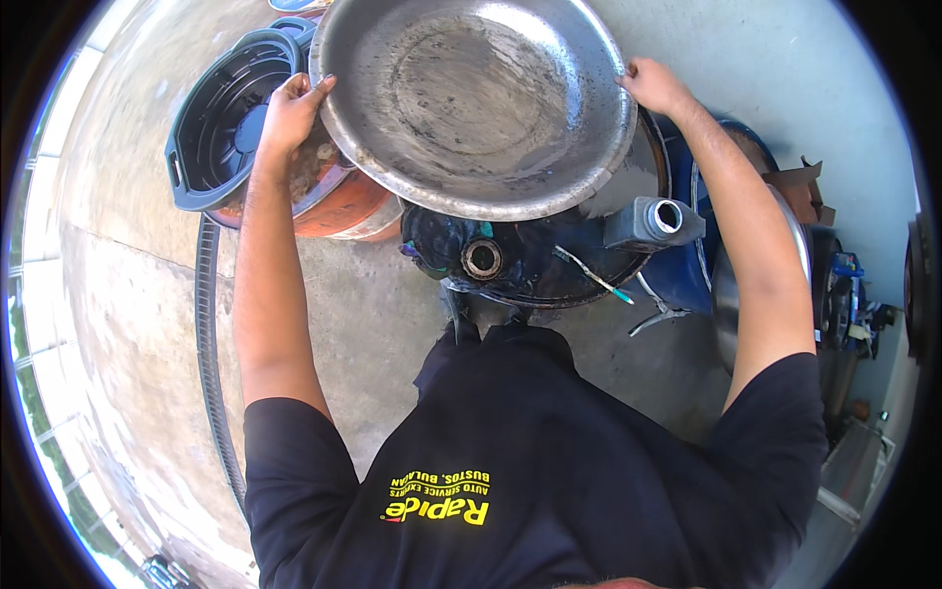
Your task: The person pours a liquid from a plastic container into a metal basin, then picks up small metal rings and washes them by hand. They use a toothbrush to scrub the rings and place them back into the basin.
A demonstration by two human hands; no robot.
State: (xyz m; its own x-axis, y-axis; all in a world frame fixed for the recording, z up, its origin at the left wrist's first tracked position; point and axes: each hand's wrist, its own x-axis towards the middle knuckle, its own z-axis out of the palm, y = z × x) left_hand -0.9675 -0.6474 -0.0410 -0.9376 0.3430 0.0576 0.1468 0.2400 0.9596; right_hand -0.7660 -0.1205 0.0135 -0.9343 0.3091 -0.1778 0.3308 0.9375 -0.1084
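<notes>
A wide, round metal basin (471,93) with dark smudges on its inside is held out in front of me over a dark drum. My left hand (291,113) grips its rim on the left, thumb on the edge. On the opposite side my right hand (655,85) has its fingers closed round the rim. Below the basin shows the stained dark drum top (535,257), with a round open bung hole (482,259) in it. A grey plastic bottle (643,226) with an open mouth and a thin brush-like stick (592,273) lie on the drum.
At the left a black drain pan (221,128) rests on an orange drum (348,208). A blue drum (682,270) stands at the right, near a cardboard box (803,192) and another metal basin (731,309). A slotted floor grate (207,334) runs along the concrete floor (137,304).
</notes>
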